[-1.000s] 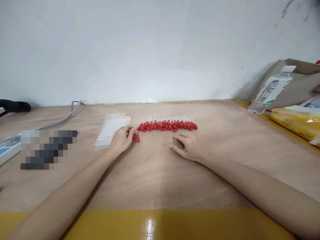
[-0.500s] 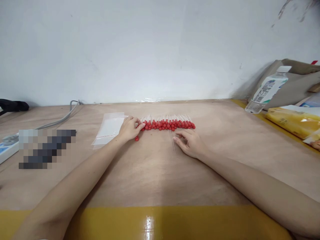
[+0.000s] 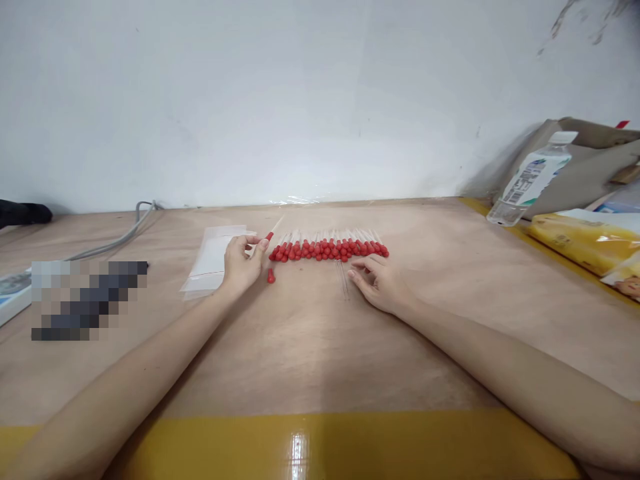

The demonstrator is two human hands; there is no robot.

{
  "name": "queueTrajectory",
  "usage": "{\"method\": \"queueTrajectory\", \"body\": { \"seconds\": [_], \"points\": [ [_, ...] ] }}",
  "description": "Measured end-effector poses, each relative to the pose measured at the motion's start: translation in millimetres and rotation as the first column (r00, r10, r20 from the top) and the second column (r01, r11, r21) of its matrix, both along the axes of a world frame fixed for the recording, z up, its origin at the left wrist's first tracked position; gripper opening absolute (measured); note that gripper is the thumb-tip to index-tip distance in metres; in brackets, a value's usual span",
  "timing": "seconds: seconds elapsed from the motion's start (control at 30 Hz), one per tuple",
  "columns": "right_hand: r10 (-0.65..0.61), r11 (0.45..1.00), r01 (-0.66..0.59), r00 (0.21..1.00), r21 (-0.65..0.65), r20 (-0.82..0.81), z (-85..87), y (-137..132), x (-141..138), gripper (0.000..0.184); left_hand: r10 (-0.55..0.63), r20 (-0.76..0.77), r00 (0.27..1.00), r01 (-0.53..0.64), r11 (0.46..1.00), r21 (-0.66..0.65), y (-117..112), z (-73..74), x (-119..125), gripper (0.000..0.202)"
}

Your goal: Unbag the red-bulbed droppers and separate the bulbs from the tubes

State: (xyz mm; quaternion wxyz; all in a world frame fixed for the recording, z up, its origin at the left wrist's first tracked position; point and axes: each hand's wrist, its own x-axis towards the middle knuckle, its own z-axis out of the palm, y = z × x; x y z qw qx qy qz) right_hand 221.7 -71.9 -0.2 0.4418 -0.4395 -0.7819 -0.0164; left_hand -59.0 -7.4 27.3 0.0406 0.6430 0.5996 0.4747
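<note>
While R fingers [image 3: 372, 263] apart nr clear tubes [image 3: 343, 281], red-bulb dropper [image 3: 271, 235] clamped btwn L fingers [image 3: 261, 249].

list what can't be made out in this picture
All in the head view:
Dropper: its lower end is hidden by the left hand.
Red bulbs: they overlap in the row, so an exact count is not possible.
Bags: partly covered by the left hand; how many is unclear.
Bottle label: small print, too blurred to read.
Dark thing: masked by pixelation.
Yellow packet: cut off by the right edge.
</note>
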Motion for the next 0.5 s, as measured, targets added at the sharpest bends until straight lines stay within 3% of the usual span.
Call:
{"method": "queueTrajectory", "body": {
  "seconds": [0.13, 0.27, 0.37, 0.5],
  "points": [
    [0.001, 0.990, 0.002, 1.000, 0.139, -0.016, 2.0, -2, 1, 0.034, -0.220, -0.086, 0.972, 0.224, 0.974, 0.038, -26, -2.4, 10, 0.021],
    [0.048, 0.968, -0.083, 0.987, 0.238, 0.153, 6.6, -6, 2, 0.055, -0.465, -0.260, 0.846, 0.478, 0.878, -0.017, -45, -4.2, 30, 0.016],
    [0.103, 0.964, -0.166, 0.954, 0.207, 0.283, 6.3, -5, 3, 0.051, -0.519, -0.371, 0.770, 0.565, 0.825, 0.017, -52, -7.9, 41, 0.014],
    [0.135, 0.967, -0.197, 0.932, 0.160, 0.336, 1.4, 0, 2, 0.033, -0.515, -0.495, 0.700, 0.619, 0.783, 0.060, -53, -13.9, 45, 0.013]
  ]
}}
